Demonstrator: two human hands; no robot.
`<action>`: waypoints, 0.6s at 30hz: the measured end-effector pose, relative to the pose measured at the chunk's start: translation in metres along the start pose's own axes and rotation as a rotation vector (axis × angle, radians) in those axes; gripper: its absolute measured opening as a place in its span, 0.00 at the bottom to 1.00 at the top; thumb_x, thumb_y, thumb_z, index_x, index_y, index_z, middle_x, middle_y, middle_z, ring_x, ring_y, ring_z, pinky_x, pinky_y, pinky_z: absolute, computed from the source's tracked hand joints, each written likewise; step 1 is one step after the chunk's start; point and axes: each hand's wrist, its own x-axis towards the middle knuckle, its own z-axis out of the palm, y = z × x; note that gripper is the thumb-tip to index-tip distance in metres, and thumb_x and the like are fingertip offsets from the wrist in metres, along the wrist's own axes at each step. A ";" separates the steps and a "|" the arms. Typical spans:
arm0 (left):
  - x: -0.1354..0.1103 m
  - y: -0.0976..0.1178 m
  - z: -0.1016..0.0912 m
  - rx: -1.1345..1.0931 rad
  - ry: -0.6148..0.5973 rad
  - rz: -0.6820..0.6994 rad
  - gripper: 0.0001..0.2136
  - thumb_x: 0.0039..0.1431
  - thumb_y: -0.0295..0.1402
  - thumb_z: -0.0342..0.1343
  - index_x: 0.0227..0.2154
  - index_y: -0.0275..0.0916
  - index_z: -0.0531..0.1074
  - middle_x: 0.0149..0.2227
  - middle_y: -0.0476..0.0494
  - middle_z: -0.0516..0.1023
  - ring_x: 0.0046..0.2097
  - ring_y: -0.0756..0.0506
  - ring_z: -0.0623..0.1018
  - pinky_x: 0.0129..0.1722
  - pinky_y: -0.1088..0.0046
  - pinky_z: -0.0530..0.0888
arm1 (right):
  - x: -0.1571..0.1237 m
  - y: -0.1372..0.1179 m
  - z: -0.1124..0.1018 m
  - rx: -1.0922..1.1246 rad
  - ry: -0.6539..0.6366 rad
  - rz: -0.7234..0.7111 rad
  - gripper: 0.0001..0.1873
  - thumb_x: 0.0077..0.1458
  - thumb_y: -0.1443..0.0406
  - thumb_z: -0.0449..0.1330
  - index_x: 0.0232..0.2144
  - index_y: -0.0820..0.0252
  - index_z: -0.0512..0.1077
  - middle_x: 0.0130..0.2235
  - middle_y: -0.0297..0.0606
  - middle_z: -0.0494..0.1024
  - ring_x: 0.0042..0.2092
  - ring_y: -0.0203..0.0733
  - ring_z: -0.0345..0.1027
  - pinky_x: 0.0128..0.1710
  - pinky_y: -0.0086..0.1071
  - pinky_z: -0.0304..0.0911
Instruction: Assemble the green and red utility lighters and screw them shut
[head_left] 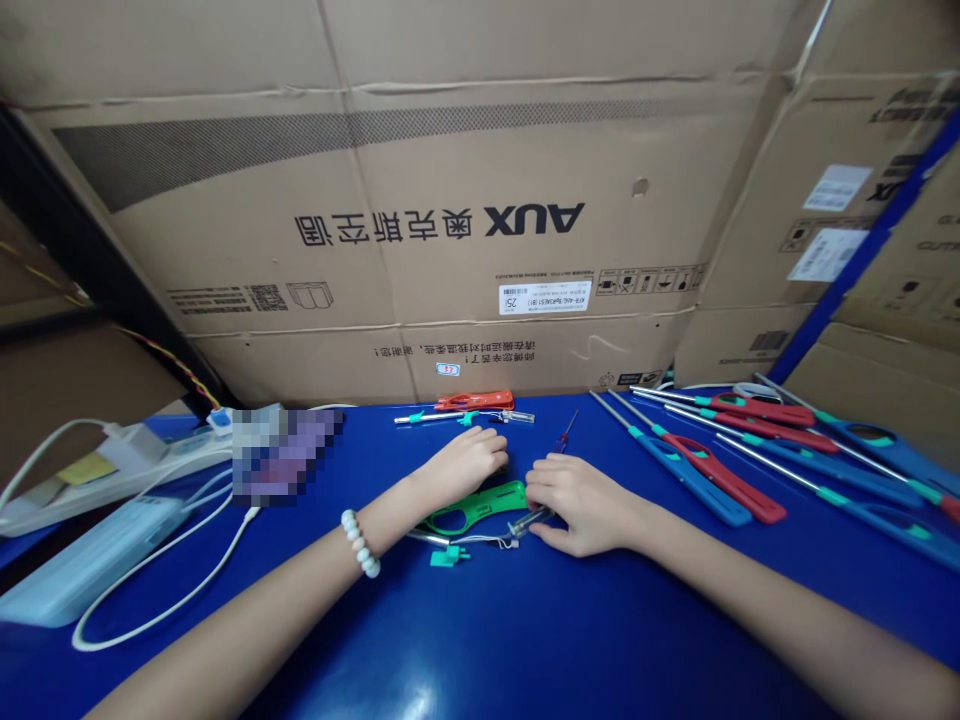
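My left hand [466,462], with a white bead bracelet on the wrist, is curled over the far end of a green plastic lighter handle [472,507] lying on the blue table [525,620]. My right hand [581,500] is closed in a pinch on a small clear and metal part [523,524] at the handle's near end. A thin metal tube and a small teal piece [448,556] with fine wires lie just in front of the handle.
Several long-nosed lighters in red and blue [720,480] lie at the right. An orange handle [475,401] and a metal tube lie at the back. Power strip [112,470], white power bank [90,565] and cables sit left. Cardboard boxes [450,220] wall the back.
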 end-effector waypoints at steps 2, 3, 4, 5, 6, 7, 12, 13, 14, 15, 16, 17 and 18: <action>-0.001 0.001 -0.002 -0.072 0.027 -0.018 0.09 0.61 0.21 0.50 0.28 0.36 0.70 0.33 0.44 0.71 0.40 0.43 0.71 0.44 0.66 0.64 | 0.000 0.000 0.001 -0.008 -0.008 -0.008 0.07 0.52 0.61 0.61 0.28 0.60 0.71 0.30 0.37 0.73 0.34 0.42 0.67 0.43 0.37 0.58; -0.002 0.001 -0.003 -0.118 0.052 -0.036 0.09 0.61 0.21 0.50 0.27 0.36 0.70 0.32 0.44 0.70 0.40 0.43 0.71 0.45 0.66 0.64 | 0.000 0.000 0.002 -0.012 -0.012 -0.012 0.07 0.52 0.61 0.61 0.28 0.60 0.71 0.30 0.37 0.73 0.34 0.42 0.67 0.43 0.37 0.58; -0.002 0.002 -0.004 -0.171 0.085 -0.061 0.08 0.61 0.21 0.50 0.27 0.36 0.69 0.32 0.44 0.70 0.40 0.43 0.71 0.44 0.66 0.65 | 0.000 0.000 0.002 -0.016 -0.016 -0.015 0.07 0.52 0.61 0.60 0.28 0.60 0.71 0.30 0.38 0.73 0.34 0.42 0.67 0.43 0.38 0.58; -0.003 0.002 -0.005 -0.231 0.126 -0.093 0.08 0.61 0.22 0.49 0.28 0.36 0.69 0.33 0.44 0.70 0.39 0.43 0.70 0.44 0.66 0.65 | 0.000 0.001 0.003 -0.020 -0.019 -0.017 0.07 0.53 0.61 0.60 0.29 0.60 0.71 0.31 0.38 0.74 0.34 0.42 0.67 0.43 0.38 0.58; -0.004 0.003 -0.006 -0.300 0.174 -0.131 0.08 0.62 0.23 0.48 0.29 0.37 0.68 0.33 0.44 0.71 0.39 0.44 0.70 0.43 0.66 0.66 | 0.000 0.001 0.003 -0.024 -0.019 -0.017 0.07 0.53 0.61 0.60 0.29 0.60 0.71 0.31 0.38 0.74 0.35 0.42 0.67 0.43 0.38 0.59; -0.006 0.003 -0.006 -0.376 0.224 -0.174 0.07 0.62 0.25 0.47 0.30 0.37 0.68 0.33 0.44 0.71 0.37 0.44 0.70 0.41 0.67 0.67 | 0.000 0.001 0.003 -0.028 -0.020 -0.020 0.07 0.54 0.62 0.60 0.29 0.60 0.71 0.31 0.38 0.74 0.35 0.42 0.67 0.43 0.38 0.59; -0.021 0.010 -0.007 -0.845 0.406 -0.390 0.08 0.60 0.35 0.51 0.31 0.35 0.68 0.26 0.47 0.73 0.27 0.49 0.71 0.26 0.75 0.68 | 0.001 -0.001 0.004 -0.025 0.011 -0.043 0.07 0.55 0.62 0.58 0.28 0.60 0.70 0.29 0.37 0.73 0.33 0.41 0.65 0.41 0.36 0.59; -0.025 0.012 -0.009 -0.935 0.438 -0.430 0.09 0.58 0.36 0.53 0.30 0.35 0.69 0.26 0.46 0.73 0.26 0.49 0.71 0.24 0.76 0.68 | 0.001 -0.001 0.004 -0.019 0.030 -0.046 0.08 0.56 0.63 0.58 0.28 0.60 0.70 0.29 0.37 0.72 0.33 0.41 0.65 0.40 0.36 0.59; -0.029 0.014 -0.010 -1.019 0.471 -0.470 0.10 0.56 0.38 0.55 0.30 0.34 0.70 0.27 0.45 0.74 0.26 0.50 0.72 0.23 0.76 0.68 | 0.001 -0.002 0.005 -0.015 0.053 -0.047 0.08 0.56 0.62 0.57 0.28 0.60 0.70 0.29 0.38 0.72 0.33 0.41 0.65 0.40 0.35 0.58; -0.033 0.015 -0.012 -1.095 0.506 -0.509 0.11 0.54 0.38 0.57 0.30 0.34 0.71 0.27 0.44 0.75 0.26 0.50 0.72 0.23 0.77 0.68 | 0.001 -0.003 0.005 -0.012 0.075 -0.047 0.09 0.57 0.62 0.56 0.28 0.60 0.70 0.29 0.38 0.72 0.33 0.41 0.64 0.40 0.35 0.58; -0.036 0.017 -0.014 -1.164 0.540 -0.547 0.11 0.52 0.38 0.59 0.30 0.34 0.72 0.28 0.43 0.76 0.27 0.50 0.73 0.23 0.77 0.69 | 0.001 -0.003 0.006 -0.012 0.095 -0.048 0.09 0.58 0.62 0.55 0.28 0.60 0.70 0.29 0.38 0.72 0.32 0.41 0.64 0.39 0.35 0.58; -0.039 0.018 -0.016 -1.227 0.574 -0.582 0.11 0.50 0.38 0.61 0.29 0.33 0.73 0.28 0.42 0.76 0.27 0.50 0.73 0.24 0.77 0.69 | 0.001 -0.004 0.007 -0.012 0.112 -0.047 0.10 0.58 0.62 0.54 0.28 0.60 0.70 0.29 0.38 0.72 0.32 0.41 0.64 0.38 0.35 0.58; -0.041 0.018 -0.018 -1.283 0.605 -0.613 0.12 0.48 0.38 0.62 0.29 0.33 0.74 0.28 0.42 0.77 0.28 0.49 0.74 0.24 0.77 0.69 | 0.001 -0.004 0.008 -0.012 0.125 -0.048 0.11 0.59 0.62 0.53 0.28 0.60 0.70 0.29 0.38 0.71 0.32 0.41 0.64 0.38 0.35 0.58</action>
